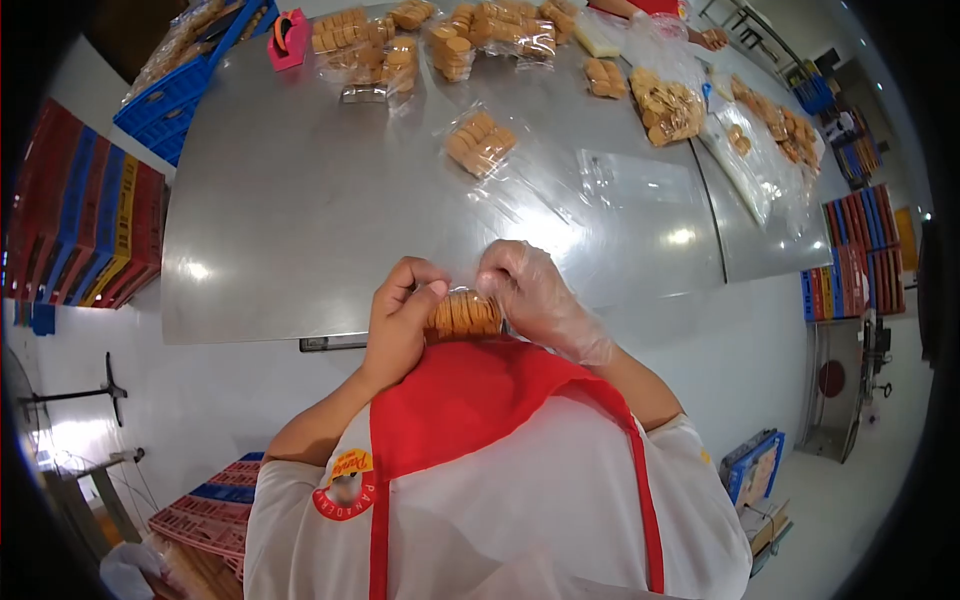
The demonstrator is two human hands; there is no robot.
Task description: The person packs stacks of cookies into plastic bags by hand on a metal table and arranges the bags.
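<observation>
Close to my body, at the near edge of the steel table, is a clear plastic bag of cookies (465,316), with round golden cookies standing in rows inside. My bare left hand (403,312) is closed, thumb and fingers pinching the bag at its upper left. On the other side my right hand (535,298), in a clear plastic glove, is closed on the bag's upper right corner. Part of the bag's lower side is hidden by the red apron (480,400). Farther out on the table lies another filled cookie bag (481,145).
Several packed cookie bags (490,30) stand along the table's far side, near a pink tape dispenser (288,42). Flat clear bags (640,180) lie on the steel table (290,220). A large bag of loose cookies (667,107) sits far right, near another person's hand (712,39).
</observation>
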